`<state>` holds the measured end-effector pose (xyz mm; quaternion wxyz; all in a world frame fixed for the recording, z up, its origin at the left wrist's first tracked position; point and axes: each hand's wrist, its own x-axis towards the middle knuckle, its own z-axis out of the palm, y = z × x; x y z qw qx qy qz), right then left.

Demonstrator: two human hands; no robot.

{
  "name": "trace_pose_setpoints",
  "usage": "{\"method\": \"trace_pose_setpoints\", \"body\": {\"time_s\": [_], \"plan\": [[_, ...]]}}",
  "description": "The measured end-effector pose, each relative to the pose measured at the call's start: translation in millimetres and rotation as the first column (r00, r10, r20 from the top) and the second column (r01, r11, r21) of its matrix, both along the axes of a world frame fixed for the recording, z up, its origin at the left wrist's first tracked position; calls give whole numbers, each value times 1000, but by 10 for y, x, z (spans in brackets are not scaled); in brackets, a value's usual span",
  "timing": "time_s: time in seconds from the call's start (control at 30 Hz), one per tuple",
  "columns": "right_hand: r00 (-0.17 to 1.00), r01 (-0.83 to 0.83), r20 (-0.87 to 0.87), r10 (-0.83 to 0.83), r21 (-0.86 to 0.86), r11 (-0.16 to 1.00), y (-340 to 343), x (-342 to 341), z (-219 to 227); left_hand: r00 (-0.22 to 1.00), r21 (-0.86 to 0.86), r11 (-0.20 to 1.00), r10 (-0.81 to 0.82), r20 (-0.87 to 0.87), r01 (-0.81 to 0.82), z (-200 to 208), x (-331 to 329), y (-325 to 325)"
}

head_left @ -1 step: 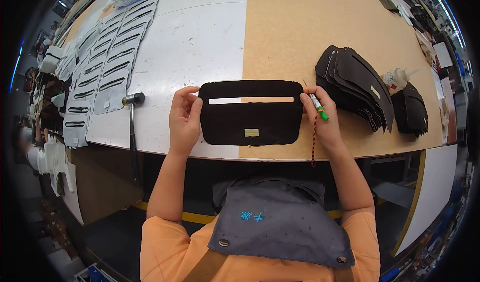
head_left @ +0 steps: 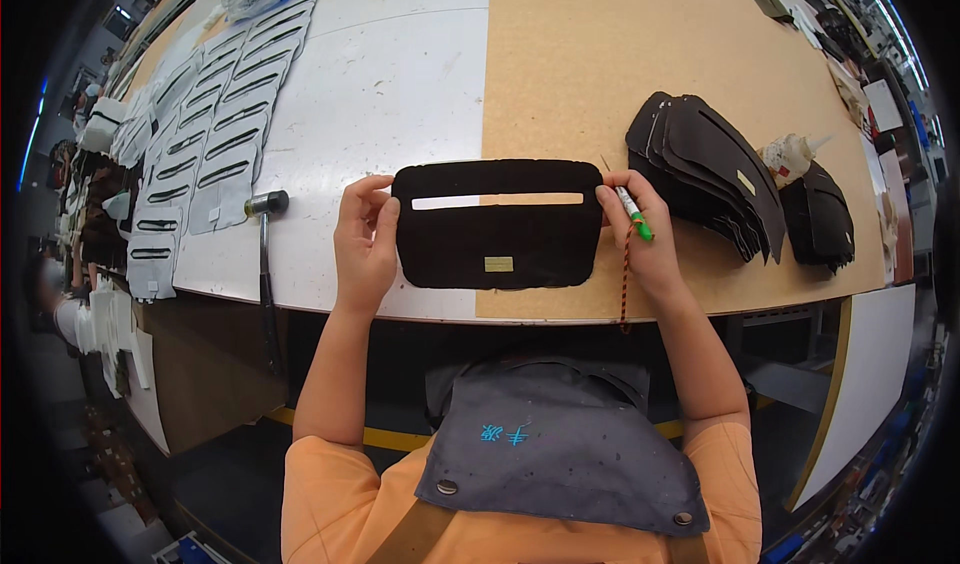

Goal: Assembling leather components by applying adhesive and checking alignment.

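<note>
left hand (head_left: 366,252) pinches the left end of the black panel (head_left: 498,228), above the table (head_left: 400,94) near its front edge; right hand (head_left: 648,240) pinches the right end, apparently retaining a pen-like tool (head_left: 643,229). no evident change: hold maintained.

"Condition of the counter (head_left: 570,74)?"

"White surface on the left, tan on the right, meeting along a straight seam. Specks noted on the white."

"Items, left side?"

"Rows of pale pieces (head_left: 230,144) bearing dark strips. To their right, one hammer (head_left: 266,282), handle projecting past the near edge."

"Right side?"

"One fanned dark stack (head_left: 715,149); a smaller dark stack (head_left: 822,219) further right; between them a pale bottle (head_left: 787,161), base hidden."
</note>
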<state>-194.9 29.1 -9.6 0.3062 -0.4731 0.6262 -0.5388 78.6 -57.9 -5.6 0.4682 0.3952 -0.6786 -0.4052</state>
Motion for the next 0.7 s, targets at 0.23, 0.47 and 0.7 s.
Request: {"method": "trace_pose_setpoints", "body": {"time_s": [0.23,0.47,0.7], "plan": [[1000,-26,-1,26,-167,986,0,2,291,986,-326,943,112,123,-67,269,47,-70],[942,-294,-252,223,-296,909,370,-119,444,996,-429,903,48,70,-13,178,336,30],[784,-252,-600,162,-68,965,823,-104,274,925,-298,944,-20,380,143,193,-130,504]]}}
